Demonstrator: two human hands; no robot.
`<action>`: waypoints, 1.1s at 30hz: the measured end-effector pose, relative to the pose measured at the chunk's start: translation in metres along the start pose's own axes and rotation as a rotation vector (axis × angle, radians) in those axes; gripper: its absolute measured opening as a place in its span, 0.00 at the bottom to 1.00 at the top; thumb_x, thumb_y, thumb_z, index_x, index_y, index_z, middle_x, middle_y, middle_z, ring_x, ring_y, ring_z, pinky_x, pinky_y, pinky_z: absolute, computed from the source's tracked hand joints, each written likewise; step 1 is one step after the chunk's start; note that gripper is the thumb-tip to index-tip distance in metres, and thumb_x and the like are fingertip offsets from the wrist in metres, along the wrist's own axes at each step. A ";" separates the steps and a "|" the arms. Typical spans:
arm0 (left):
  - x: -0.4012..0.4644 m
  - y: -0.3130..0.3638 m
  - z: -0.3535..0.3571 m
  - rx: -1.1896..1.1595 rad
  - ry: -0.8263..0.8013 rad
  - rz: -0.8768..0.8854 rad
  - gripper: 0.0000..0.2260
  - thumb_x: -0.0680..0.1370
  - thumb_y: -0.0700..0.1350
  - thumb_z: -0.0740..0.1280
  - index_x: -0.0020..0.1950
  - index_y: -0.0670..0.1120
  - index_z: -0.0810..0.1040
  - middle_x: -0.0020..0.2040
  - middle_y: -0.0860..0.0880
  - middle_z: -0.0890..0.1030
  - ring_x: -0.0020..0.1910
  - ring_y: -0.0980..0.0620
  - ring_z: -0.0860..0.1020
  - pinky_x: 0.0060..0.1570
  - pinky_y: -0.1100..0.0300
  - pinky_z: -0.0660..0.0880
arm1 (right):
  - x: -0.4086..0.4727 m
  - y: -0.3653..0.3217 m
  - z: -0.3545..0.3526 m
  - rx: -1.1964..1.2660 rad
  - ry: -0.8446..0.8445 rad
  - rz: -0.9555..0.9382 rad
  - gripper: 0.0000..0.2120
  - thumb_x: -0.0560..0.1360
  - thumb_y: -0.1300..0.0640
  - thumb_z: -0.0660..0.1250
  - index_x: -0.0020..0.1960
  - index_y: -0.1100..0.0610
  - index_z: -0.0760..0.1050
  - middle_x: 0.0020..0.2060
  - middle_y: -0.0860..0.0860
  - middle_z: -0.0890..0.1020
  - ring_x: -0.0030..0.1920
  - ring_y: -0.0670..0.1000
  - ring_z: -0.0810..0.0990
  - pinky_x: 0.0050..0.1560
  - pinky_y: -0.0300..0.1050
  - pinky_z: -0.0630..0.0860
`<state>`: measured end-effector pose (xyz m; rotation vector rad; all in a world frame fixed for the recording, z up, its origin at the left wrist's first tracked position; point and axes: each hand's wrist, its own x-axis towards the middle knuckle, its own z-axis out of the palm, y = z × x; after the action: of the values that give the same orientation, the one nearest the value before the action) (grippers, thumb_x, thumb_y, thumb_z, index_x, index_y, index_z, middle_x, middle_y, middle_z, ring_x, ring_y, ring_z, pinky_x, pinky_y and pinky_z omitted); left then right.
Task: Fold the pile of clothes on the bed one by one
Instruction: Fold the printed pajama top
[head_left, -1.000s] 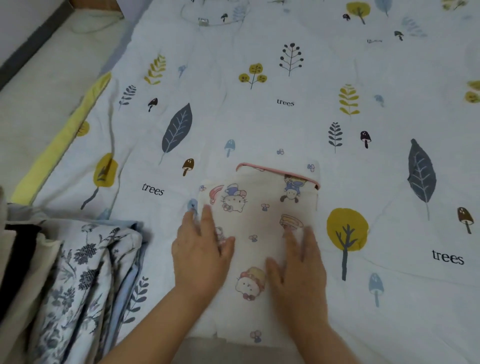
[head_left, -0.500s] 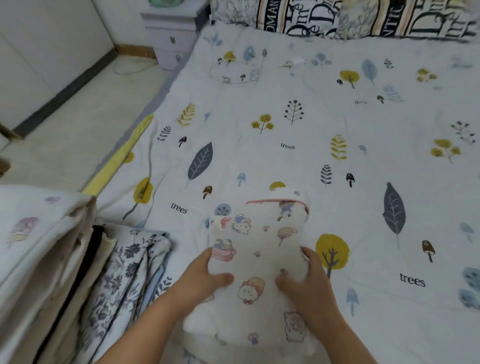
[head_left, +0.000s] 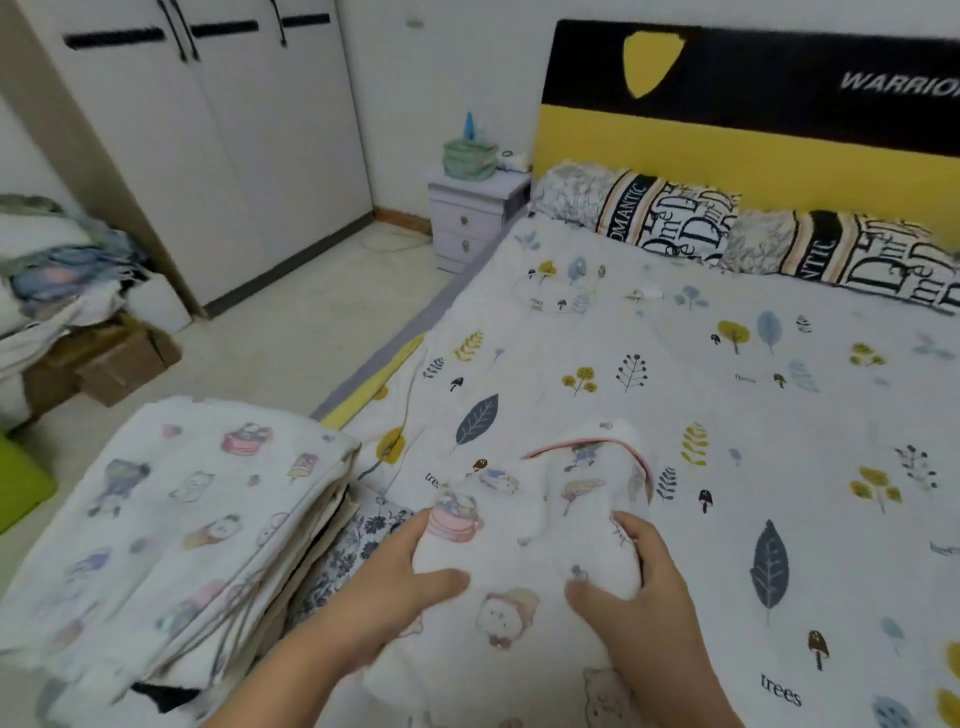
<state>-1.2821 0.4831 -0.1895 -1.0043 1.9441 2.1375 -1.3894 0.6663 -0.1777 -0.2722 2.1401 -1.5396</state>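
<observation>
Near the bed's (head_left: 727, 415) front edge, the left hand (head_left: 395, 582) and right hand (head_left: 639, 577) grip opposite sides of a folded cartoon-print garment (head_left: 545, 519) – thumbs on top, fingers curled beneath – likely to carry it leftward onto the folded stack (head_left: 171, 519) just beside it.

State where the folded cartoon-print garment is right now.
In the head view, the cartoon-print garment sits low centre, gripped between left hand and right hand, right of the folded stack.
</observation>
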 end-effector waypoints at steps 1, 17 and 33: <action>-0.011 0.007 -0.003 -0.023 0.007 0.026 0.24 0.62 0.47 0.70 0.57 0.62 0.75 0.52 0.54 0.83 0.49 0.46 0.81 0.39 0.57 0.74 | -0.005 -0.014 -0.001 0.018 -0.016 -0.021 0.24 0.67 0.65 0.71 0.50 0.39 0.69 0.48 0.43 0.78 0.46 0.46 0.78 0.44 0.45 0.77; -0.105 0.070 -0.096 -0.290 0.046 0.289 0.29 0.62 0.51 0.73 0.62 0.55 0.73 0.58 0.52 0.81 0.56 0.50 0.80 0.55 0.52 0.75 | -0.057 -0.171 0.057 0.157 -0.171 -0.301 0.27 0.56 0.58 0.71 0.48 0.32 0.73 0.50 0.41 0.81 0.50 0.46 0.81 0.50 0.50 0.79; -0.139 0.105 -0.328 -0.075 0.282 0.388 0.29 0.59 0.54 0.79 0.58 0.60 0.74 0.53 0.56 0.83 0.51 0.53 0.82 0.48 0.55 0.76 | -0.040 -0.233 0.279 0.356 -0.290 -0.368 0.26 0.59 0.59 0.71 0.50 0.34 0.73 0.51 0.40 0.80 0.52 0.45 0.80 0.50 0.48 0.80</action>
<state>-1.0905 0.2131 -0.0211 -1.0643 2.3750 2.3908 -1.2449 0.3707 -0.0185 -0.7454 1.6190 -1.9139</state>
